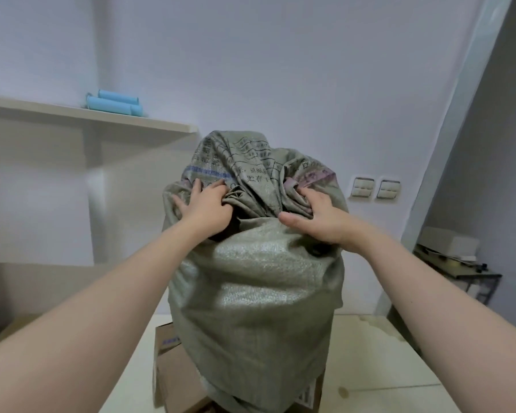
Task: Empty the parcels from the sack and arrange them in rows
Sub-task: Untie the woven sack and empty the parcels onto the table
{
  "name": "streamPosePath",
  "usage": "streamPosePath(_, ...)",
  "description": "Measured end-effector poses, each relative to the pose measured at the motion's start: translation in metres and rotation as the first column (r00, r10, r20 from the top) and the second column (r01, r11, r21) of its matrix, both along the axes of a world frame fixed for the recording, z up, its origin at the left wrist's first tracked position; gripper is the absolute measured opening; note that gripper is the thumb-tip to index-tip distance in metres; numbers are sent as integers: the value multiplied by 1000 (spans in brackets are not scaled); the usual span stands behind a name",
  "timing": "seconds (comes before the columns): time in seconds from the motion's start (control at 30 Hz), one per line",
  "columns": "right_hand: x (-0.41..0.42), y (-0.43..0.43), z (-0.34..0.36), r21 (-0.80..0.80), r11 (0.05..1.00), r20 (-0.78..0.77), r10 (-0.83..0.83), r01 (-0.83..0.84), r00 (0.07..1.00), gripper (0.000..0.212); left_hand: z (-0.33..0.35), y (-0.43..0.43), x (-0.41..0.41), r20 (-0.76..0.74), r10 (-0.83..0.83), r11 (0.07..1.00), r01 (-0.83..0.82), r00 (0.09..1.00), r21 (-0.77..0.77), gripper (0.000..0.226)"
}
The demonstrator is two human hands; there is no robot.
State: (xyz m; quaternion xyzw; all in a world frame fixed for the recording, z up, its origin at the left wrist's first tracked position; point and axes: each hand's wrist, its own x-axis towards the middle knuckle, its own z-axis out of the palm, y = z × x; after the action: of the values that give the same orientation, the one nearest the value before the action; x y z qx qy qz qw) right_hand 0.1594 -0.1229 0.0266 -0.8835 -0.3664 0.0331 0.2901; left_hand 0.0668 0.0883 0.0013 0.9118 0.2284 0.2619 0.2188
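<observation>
A grey-green woven sack (253,287) with printed writing hangs upside down in front of me, its bunched top held up high. My left hand (206,204) grips a fold of the sack on the left. My right hand (316,217) grips the bunched cloth on the right. Below the sack's lower end, brown cardboard parcels (176,374) lie on the pale floor, partly covered by the sack. What is still inside the sack is hidden.
A beige shelf (87,114) with two blue rolls (113,102) runs along the left wall. Two wall switches (376,187) are at the right. A small table (459,272) with a box stands in the right corner. The pale floor (370,368) spreads around the parcels.
</observation>
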Motion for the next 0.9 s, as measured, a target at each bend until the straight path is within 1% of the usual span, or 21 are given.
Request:
streamPosePath(0.07,-10,-2,6,-154,988,-18,24,-26,1000,125,1,-8,-1,26,14,1000,-14,1000,-8,53)
streamPosePath(0.1,-13,-1,4,-192,981,4,16,-15,1000,129,3,-14,-2,47,-5,1000,6,999,-19,51)
streamPosePath(0.13,-17,1,-1,-180,984,30,-1,7,1000,130,6,-20,-2,62,-45,998,48,997,-41,48)
streamPosePath(0.17,-19,4,-8,-116,993,59,-26,33,998,127,10,-27,-4,72,-97,992,102,993,-68,45)
streamPosePath(0.2,-19,6,-15,-16,998,89,-58,60,994,120,13,-33,-7,70,-143,985,149,987,-86,43)
streamPosePath(0.23,-19,7,-21,81,993,125,-94,84,988,109,14,-38,-10,46,-182,980,185,982,-77,49)
streamPosePath(0.27,-19,7,-23,148,984,167,-128,103,978,98,13,-41,-14,0,-213,976,213,977,-50,72)
streamPosePath(0.33,-19,4,-23,206,970,245,-176,126,953,78,9,-44,-23,-115,-246,967,252,962,41,131)
streamPosePath(0.37,-18,2,-22,226,965,275,-191,130,942,71,6,-45,-27,-155,-235,958,255,960,127,147)
streamPosePath(0.4,-17,0,-21,253,960,308,-196,119,931,64,0,-44,-30,-145,-205,945,234,968,227,154)
streamPosePath(0.43,-15,-2,-19,283,954,345,-195,96,918,57,-4,-42,-32,-86,-161,933,180,983,312,157)
streamPosePath(0.47,-15,-3,-18,312,948,380,-191,69,905,50,-5,-40,-33,1,-115,930,107,993,352,157)
streamPosePath(0.5,-16,-3,-17,335,941,405,-184,42,896,45,-4,-37,-35,90,-69,941,35,993,336,156)
streamPosePath(0.53,-18,-4,-15,354,935,430,-173,11,886,42,-2,-34,-35,159,-26,959,-21,987,283,152)
streamPosePath(0.57,-20,-3,-13,368,929,457,-159,-24,875,40,1,-31,-36,187,2,972,-45,982,229,143)
streamPosePath(0.63,-24,-1,-4,391,914,532,-131,-106,836,34,9,-26,-37,171,-27,987,0,985,158,114)
streamPosePath(0.7,-26,0,10,435,884,596,-142,-170,790,25,22,-23,-35,247,-108,991,83,963,109,82)
streamPosePath(0.73,-27,0,20,474,859,618,-167,-194,768,22,32,-25,-33,310,-118,989,84,943,120,68)
streamPosePath(0.8,-27,0,41,570,790,628,-239,-228,741,18,55,-31,-28,453,-102,985,25,886,173,46)
streamPosePath(0.87,-25,1,55,631,740,609,-288,-232,739,21,71,-35,-24,565,-108,982,-1,818,189,33)
streamPosePath(0.9,-22,2,55,631,741,610,-292,-229,737,20,72,-34,-21,580,-124,979,4,805,204,29)
